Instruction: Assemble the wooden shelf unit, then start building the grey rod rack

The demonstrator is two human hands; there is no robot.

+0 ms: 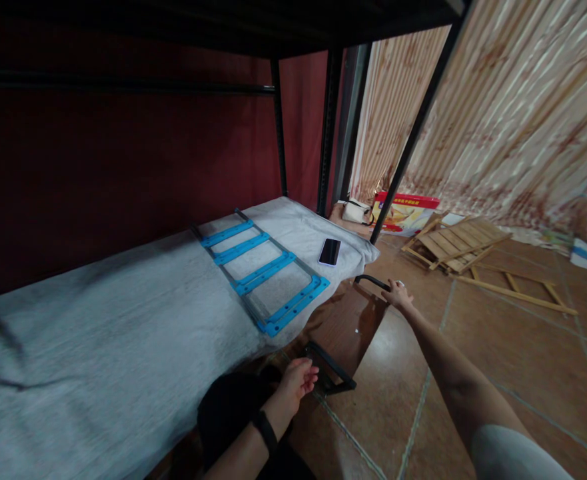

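Note:
A dark brown wooden board (346,323) with black metal handles or legs stands on edge against the side of a bunk bed. My left hand (298,379) grips the near black metal bracket (329,365) at its lower corner. My right hand (398,293), arm stretched out, holds the far black metal bracket (370,280) at the board's upper end. On the grey mattress cover (123,340) lies a grey frame with blue crossbars (266,270) and a black phone (330,252).
The black steel bunk frame posts (413,133) rise ahead. Folded wooden slat pieces (456,243) lie on the tiled floor (498,347), with a red box (406,210) and a white bag (356,211) near the curtain (523,107).

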